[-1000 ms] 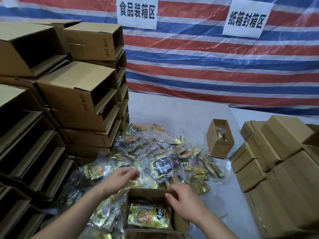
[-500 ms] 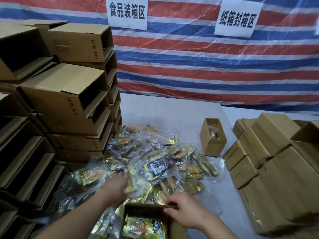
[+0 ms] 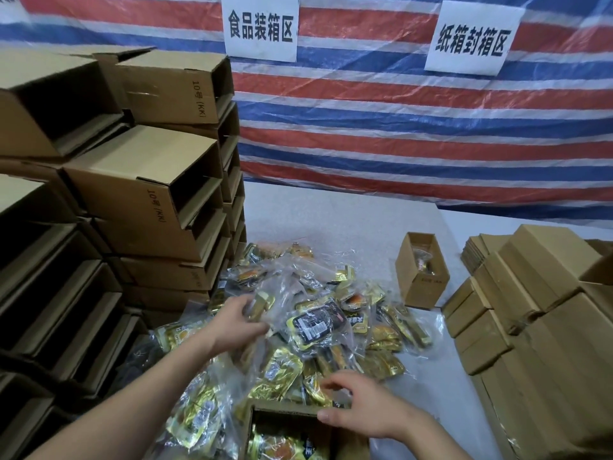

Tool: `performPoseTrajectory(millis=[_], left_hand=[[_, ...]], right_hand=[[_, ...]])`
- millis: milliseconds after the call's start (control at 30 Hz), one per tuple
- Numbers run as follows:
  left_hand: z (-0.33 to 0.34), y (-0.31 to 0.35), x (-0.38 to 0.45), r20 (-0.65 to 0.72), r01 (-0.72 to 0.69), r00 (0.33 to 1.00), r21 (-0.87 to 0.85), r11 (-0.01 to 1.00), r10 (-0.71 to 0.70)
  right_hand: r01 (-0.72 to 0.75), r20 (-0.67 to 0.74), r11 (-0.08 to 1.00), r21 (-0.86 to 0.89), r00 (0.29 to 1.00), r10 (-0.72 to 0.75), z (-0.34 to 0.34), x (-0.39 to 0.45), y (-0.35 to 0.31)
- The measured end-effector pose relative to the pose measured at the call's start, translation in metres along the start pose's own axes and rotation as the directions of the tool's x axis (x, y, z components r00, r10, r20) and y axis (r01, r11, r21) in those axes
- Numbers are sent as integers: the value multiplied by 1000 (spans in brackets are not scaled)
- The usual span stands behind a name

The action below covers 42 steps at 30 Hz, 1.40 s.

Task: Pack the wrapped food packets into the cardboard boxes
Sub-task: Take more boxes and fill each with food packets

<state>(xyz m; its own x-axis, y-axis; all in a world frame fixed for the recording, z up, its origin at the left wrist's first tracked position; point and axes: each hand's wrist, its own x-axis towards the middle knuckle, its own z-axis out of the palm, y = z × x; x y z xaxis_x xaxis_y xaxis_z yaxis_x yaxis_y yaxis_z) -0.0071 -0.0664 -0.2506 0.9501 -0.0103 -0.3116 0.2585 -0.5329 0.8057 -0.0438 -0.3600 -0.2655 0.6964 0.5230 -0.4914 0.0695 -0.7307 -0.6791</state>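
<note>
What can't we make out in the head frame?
- Head view: open box being filled is cut off by the bottom edge; its fill is unclear.
- Left hand: fingertips are buried in clear wrap, grip unclear.
- Small box: contents are too small and dark.
- Packet pile: labels are blurred.

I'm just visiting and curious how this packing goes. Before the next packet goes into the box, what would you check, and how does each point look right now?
1. Box open at the top: ok, a gold packet already lies inside.
2. Room left in the box: cannot tell, most of it is cut off at the bottom edge of the view.
3. Box steadied: ok, the right hand rests on its far rim, fingers loosely curled.
4. Left hand has a packet: cannot tell, its fingers are in the clear wrapping on the pile, no firm grip shown.
5. Packets within reach: ok, the pile lies right behind the box.
6. Path from pile to box: ok, nothing stands between them.
</note>
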Motion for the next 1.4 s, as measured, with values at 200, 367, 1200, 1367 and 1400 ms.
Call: performPoseTrajectory(millis=[200,367,1200,1367,1400], left_hand=[[-14,92,-18,-43,-143,990,-198,970,137],[0,173,-37,-192,-359,926,-194,913,324],[3,27,-93,474,-140,880,307,941,-24],[25,-20,-96,491,-120,869,337,934,-65],[28,-23,-94,462,-99,885,303,948,-55]], right_hand=[[267,-380,793,548,924,-48,-52,2,-71],[429,-395,300,852,903,-170,-99,-1,-148],[314,-283,405,859,949,-136,-98,-27,-96],[346,-217,740,577,938,-270,-77,-33,-93],[346,-175,796,496,938,-299,-72,-35,-92]])
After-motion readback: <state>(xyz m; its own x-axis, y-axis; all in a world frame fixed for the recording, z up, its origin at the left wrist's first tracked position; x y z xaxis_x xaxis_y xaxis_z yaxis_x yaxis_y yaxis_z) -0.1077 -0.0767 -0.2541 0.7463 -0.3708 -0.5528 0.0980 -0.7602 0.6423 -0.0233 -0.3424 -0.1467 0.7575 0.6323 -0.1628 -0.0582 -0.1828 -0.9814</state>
